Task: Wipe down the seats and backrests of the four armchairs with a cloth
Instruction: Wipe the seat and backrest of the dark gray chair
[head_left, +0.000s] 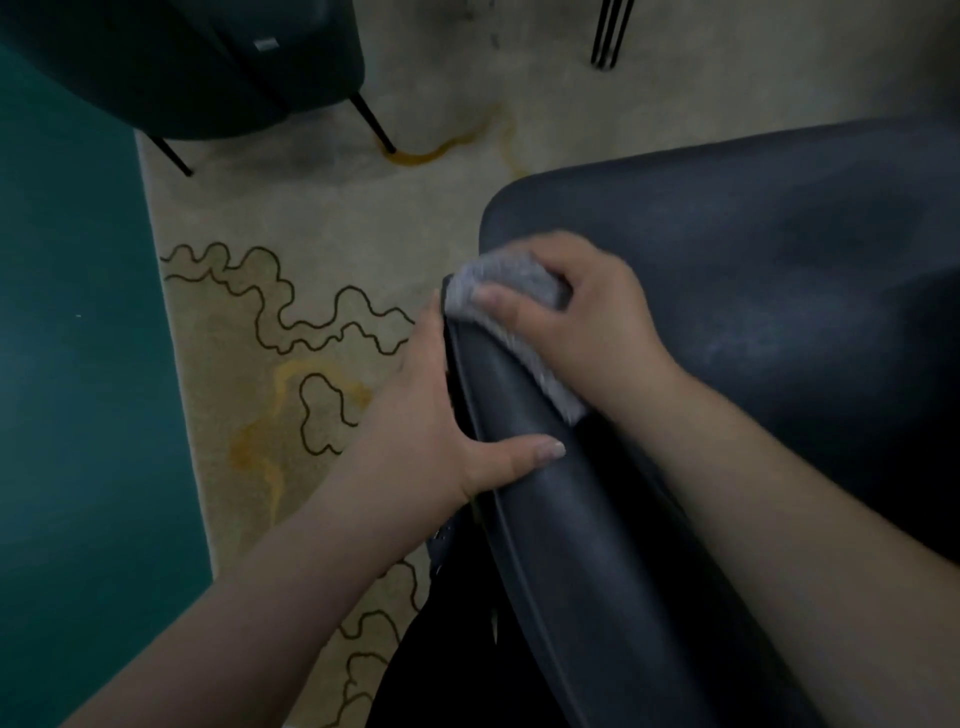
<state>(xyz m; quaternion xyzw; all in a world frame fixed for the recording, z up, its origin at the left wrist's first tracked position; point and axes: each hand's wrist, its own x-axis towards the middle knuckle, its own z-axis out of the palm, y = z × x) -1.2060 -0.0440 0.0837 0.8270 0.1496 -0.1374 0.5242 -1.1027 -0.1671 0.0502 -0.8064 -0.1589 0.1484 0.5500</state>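
While bunched grey cloth (506, 283) in right hand's (576, 317) curled grip, left hand (441, 415) clamping dark padded armchair rim (519, 415): risk of slipping off the curve.

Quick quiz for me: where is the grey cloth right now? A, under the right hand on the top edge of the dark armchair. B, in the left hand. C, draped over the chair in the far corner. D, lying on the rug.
A: the right hand presses the grey cloth onto the armchair edge, while the left hand grips that edge bare.
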